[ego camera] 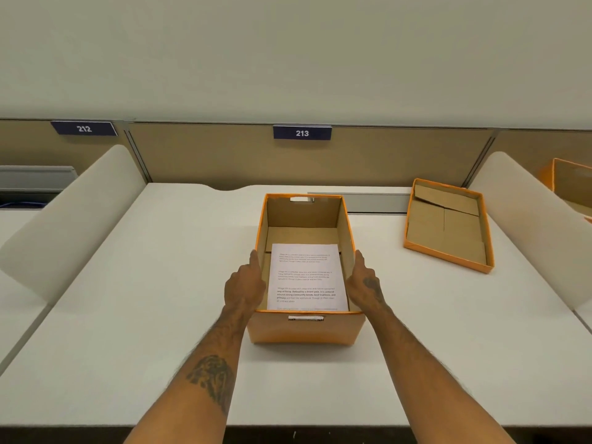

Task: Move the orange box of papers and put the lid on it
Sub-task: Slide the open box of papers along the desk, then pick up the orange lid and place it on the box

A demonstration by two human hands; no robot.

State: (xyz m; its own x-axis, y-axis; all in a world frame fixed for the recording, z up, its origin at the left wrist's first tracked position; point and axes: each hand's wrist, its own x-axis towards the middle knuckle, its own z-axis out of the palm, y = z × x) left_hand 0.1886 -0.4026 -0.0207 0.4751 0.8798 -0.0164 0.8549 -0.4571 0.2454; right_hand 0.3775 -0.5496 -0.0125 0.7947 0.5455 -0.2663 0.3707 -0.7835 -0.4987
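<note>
An orange box [306, 330] stands open in the middle of the white desk, with printed papers [307, 277] lying flat on its bottom. My left hand [245, 286] presses flat against the box's left wall, thumb at the rim. On the opposite side, my right hand [365, 283] presses the right wall in the same way. The fingers of both hands are hidden behind the walls. The orange lid [447, 224] lies upside down at the back right of the desk, apart from the box.
White desk [153, 283] with slanted white dividers at left [64, 225] and right [528, 225]. A tan back panel carries the label 213 [302, 133]. Another orange box [573, 187] shows in the bay at far right.
</note>
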